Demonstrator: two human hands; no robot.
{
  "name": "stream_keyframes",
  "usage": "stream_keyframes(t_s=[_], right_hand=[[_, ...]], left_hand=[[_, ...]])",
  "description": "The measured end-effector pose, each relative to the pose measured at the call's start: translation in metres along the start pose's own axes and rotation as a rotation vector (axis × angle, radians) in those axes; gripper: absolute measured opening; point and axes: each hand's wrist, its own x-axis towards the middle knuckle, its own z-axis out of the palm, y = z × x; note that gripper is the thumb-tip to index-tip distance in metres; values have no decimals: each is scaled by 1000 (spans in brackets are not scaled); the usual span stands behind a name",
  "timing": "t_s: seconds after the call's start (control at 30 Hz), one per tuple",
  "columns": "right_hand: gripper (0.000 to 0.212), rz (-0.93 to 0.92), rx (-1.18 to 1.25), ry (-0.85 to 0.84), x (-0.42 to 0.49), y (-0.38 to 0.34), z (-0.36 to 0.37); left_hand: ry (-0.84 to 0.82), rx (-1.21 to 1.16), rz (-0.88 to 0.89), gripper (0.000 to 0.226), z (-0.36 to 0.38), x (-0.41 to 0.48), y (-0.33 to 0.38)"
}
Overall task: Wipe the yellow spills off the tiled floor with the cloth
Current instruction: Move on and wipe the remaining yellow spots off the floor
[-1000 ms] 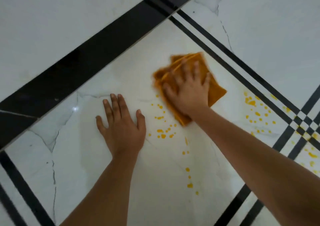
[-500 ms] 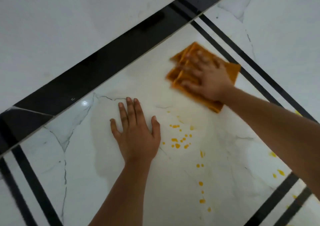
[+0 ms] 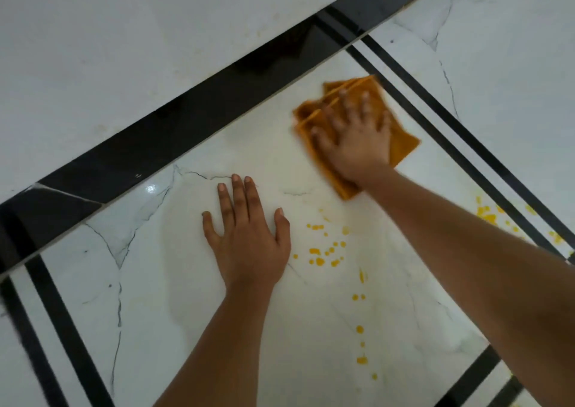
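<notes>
A folded orange cloth [image 3: 401, 145] lies flat on the white tiled floor [image 3: 264, 163], near two thin black stripes. My right hand [image 3: 354, 138] presses down on it with spread, straight fingers; the hand is blurred. My left hand [image 3: 249, 238] rests flat on the tile, fingers straight, holding nothing. A cluster of yellow spill drops [image 3: 323, 251] sits just right of my left hand, below the cloth. A line of yellow drops [image 3: 360, 328] trails toward me. More yellow drops [image 3: 487, 215] show beyond my right forearm.
A wide black band [image 3: 186, 132] crosses the floor diagonally behind both hands. Thin black double stripes [image 3: 466, 138] run along the right of the cloth, and others [image 3: 46, 328] at the lower left. Grey veins mark the tile near my left hand.
My right hand swept the cloth up and right, then turned its fingers back toward the far side. The left hand stayed planted. The view shifted.
</notes>
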Motion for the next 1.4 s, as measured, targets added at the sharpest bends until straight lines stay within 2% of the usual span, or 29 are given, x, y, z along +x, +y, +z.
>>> stream_keyframes(t_s=[0.1, 0.13, 0.17, 0.27, 0.3, 0.33, 0.43, 0.47, 0.5, 0.57, 0.6, 0.63, 0.7, 0.73, 0.77, 0.87, 0.9, 0.97, 1.03, 1.07, 1.17, 1.2, 1.27, 1.33, 1.37, 1.4], right_hand=[[60, -548, -97, -33, -39, 11, 8], [60, -592, -94, -49, -43, 27, 6], [60, -515, -76, -32, -41, 40, 5], [56, 36, 61, 47, -34, 27, 6], [55, 90, 74, 48, -39, 10, 9], [55, 40, 61, 49, -50, -4, 12], [59, -325, -23, -9, -83, 4, 17], [61, -328, -35, -22, -86, 13, 16], [62, -223, -20, -9, -86, 19, 18], [60, 130, 96, 62, -97, 2, 24], [58, 201, 124, 83, -108, -14, 28], [57, 154, 108, 99, -124, -26, 34], [59, -140, 50, 74, -154, -28, 41], [61, -230, 25, 36, -162, -17, 38], [62, -217, 16, 18, -162, -5, 33], [58, 226, 164, 45, -158, -11, 32], [58, 249, 179, 60, -162, -26, 33], [58, 11, 117, 85, -179, -42, 43], [61, -207, 45, 11, -190, -20, 39], [61, -172, 45, -10, -187, -5, 35], [55, 206, 161, 45, -188, -3, 35], [54, 202, 154, 72, -199, -15, 40], [53, -67, 82, 66, -233, -23, 52], [53, -358, 9, 26, -257, 3, 55], [54, -371, -10, 44, -256, 20, 53], [55, -271, -3, 44, -252, 31, 50]], left_hand=[[3, -9, -2, 68, -1, -1, 1], [0, -6, 0, 68, -1, -1, 1], [-2, -2, 2, 68, -1, -1, 1], [1, 4, 4, 68, 0, 1, 0], [0, -2, 8, 67, 0, 1, 0], [-1, -10, 12, 67, -1, -1, 0], [-13, -37, 24, 66, -4, -2, 1], [-17, -47, 29, 65, -4, -1, 1], [-20, -56, 33, 62, -4, 0, 0], [-27, -80, 40, 57, -5, -2, -1], [-15, -113, 48, 56, -6, -4, -1], [13, -158, 65, 56, -7, -8, -1], [92, -240, 94, 60, -12, -15, -8], [119, -232, 119, 62, -14, -20, -14], [118, -198, 142, 63, -15, -27, -21], [34, -88, 169, 63, -14, -50, -41], [2, -64, 168, 63, -13, -56, -46], [-38, -24, 176, 64, -13, -67, -51], [-57, -4, 205, 64, -13, -73, -54], [-62, 3, 219, 64, -13, -75, -54], [-69, 19, 243, 62, -13, -81, -50], [-77, 19, 247, 59, -13, -82, -47], [-93, 2, 243, 57, -12, -89, -38], [-98, -14, 255, 57, -12, -96, -28], [-103, -14, 257, 57, -10, -100, -24], [-112, -11, 252, 57, -9, -103, -22]])
